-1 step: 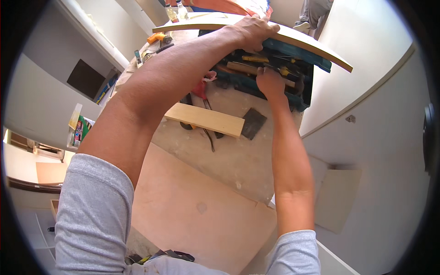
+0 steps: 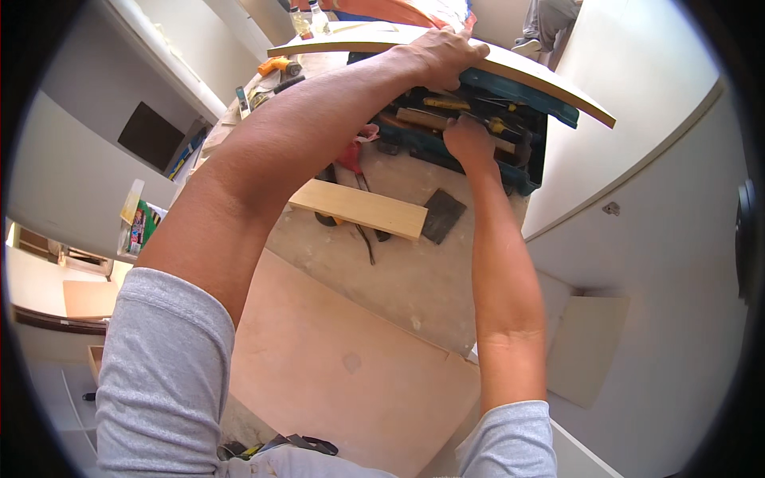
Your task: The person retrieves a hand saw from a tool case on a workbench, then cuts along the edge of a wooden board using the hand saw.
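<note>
My left hand [image 2: 442, 57] is closed over the edge of a long pale board [image 2: 534, 70], which lies tilted above a dark teal toolbox [image 2: 522, 182]. Below that edge, my right hand [image 2: 470, 145] reaches into the toolbox with its fingers curled down. What those fingers grip is hidden. Around them lie a yellow-handled tool [image 2: 446, 103], a wooden piece [image 2: 421, 119] and other dark tools. On the near side of the toolbox are a pale wooden strip [image 2: 362, 209], a dark flat square [image 2: 444, 216] and a red-handled tool [image 2: 350, 157].
An orange tool [image 2: 276, 65] and bottles [image 2: 319, 19] stand at the far left. A large pinkish panel [image 2: 351, 334] lies nearest me. White panels [image 2: 637, 88] rise on the right. Another person's leg [image 2: 550, 22] shows at the far right.
</note>
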A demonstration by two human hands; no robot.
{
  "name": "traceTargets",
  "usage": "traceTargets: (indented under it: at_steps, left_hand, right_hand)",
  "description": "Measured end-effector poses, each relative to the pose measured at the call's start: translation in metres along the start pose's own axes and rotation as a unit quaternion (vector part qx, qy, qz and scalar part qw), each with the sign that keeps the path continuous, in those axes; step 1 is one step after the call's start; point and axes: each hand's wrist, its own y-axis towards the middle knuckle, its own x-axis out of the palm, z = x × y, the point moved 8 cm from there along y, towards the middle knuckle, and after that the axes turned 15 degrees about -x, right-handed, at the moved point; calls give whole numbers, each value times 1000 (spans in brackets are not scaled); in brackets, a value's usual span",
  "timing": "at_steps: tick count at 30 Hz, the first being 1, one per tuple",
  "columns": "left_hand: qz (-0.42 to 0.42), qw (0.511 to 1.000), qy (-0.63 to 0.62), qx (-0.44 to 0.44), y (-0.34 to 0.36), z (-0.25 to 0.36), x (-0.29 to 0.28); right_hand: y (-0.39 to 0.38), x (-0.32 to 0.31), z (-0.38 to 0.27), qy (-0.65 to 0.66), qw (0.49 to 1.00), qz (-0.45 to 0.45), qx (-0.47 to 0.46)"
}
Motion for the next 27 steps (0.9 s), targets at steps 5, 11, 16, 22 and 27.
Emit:
traceTargets:
  at_steps: [5, 11, 16, 22, 27]
  left_hand:
    - [-33, 999, 8, 8, 0, 1, 1]
    - [-6, 1000, 5, 9, -2, 3, -1]
    - [-11, 1000, 6, 8, -2, 2, 1]
    - [14, 1000, 13, 14, -3, 5, -4]
    - [-7, 1000, 0, 11, -3, 4, 4]
  right_hand:
    - [9, 24, -4, -35, 993, -87, 75]
    - [8, 16, -9, -9, 986, -68, 154]
    - [16, 12, -23, -141, 972, -122, 140]
    - [9, 13, -9, -33, 979, -68, 188]
    - [28, 21, -15, -83, 985, -81, 125]
